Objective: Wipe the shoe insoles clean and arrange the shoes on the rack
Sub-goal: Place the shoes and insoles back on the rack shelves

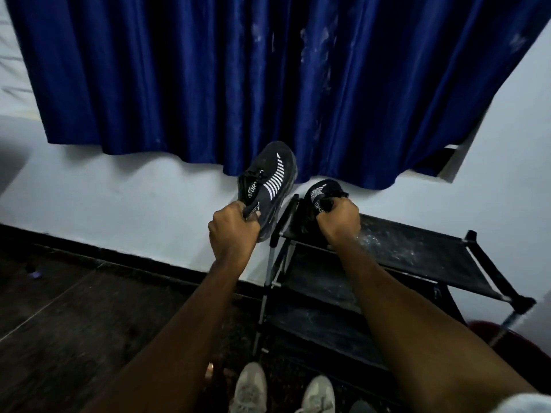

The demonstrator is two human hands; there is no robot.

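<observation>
Probably at the arranging stage: both shoes in hand at the rack [322, 290], neither let go yet. Nothing to wipe with in view; insoles hidden inside the shoes, so no telling whether wiped. Left to do, at a guess: seating the pair side by side on the top shelf [417, 251] and releasing.

Left hand [232, 231] clenched, fingers [252, 216] curled round the heel collar of the left shoe [268, 180], held in the air just left of the rack, toe pointing far and up toward the curtain [208, 84]. Right hand [338, 222] likewise clenched round the collar of the right shoe [323, 192], at the left end of the top shelf, seemingly resting on it.

Shoes: black knit uppers, soft-looking, with white stripes and lettering; thick sole on the left one. Rack: thin metal tubes, black joints, taut black fabric shelves, the top one flecked with whitish dust. Curtain: glossy blue, in deep folds.
</observation>
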